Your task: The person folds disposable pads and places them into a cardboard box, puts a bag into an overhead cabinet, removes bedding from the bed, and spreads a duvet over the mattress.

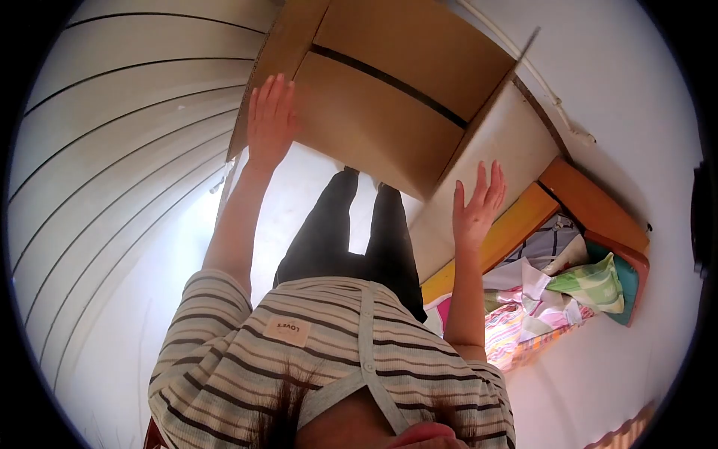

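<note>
A large brown cardboard box [374, 112] stands in front of my legs, with a dark gap running between two of its panels. My left hand [271, 123] is open over the box's left flap, palm down with fingers stretched out. Whether it touches the cardboard I cannot tell. Beside the pale panel [470, 153] on the box's right, my right hand [479, 202] is raised with its fingers apart. Neither hand holds anything.
At the right stands an orange wooden piece of furniture [598, 202] with colourful fabric [535, 299] in it. A thin white pipe [550, 93] runs along the wall behind. White panelling with dark lines [142, 97] curves along the left. My dark-trousered legs [336, 224] stand on a bright floor.
</note>
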